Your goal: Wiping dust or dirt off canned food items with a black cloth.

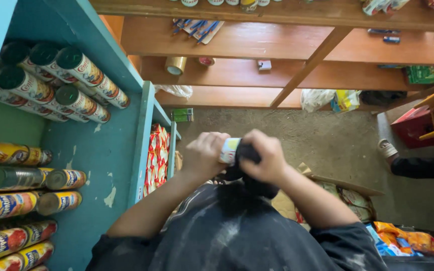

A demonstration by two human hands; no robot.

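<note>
Beside turquoise shelving (101, 150) of cans, left hand (204, 153) clamps a small can (229, 149); right hand (264, 158) presses a dark cloth (247, 153) closed around it.

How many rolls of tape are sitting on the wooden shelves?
2. A brown roll of tape lies on the middle wooden shelf, and a smaller reddish roll lies just to its right. Others may be hidden farther back.

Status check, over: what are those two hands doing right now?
Left hand grips a small can. Right hand presses a dark cloth on it. Blue shelf of cans close at left; nothing between.
</note>
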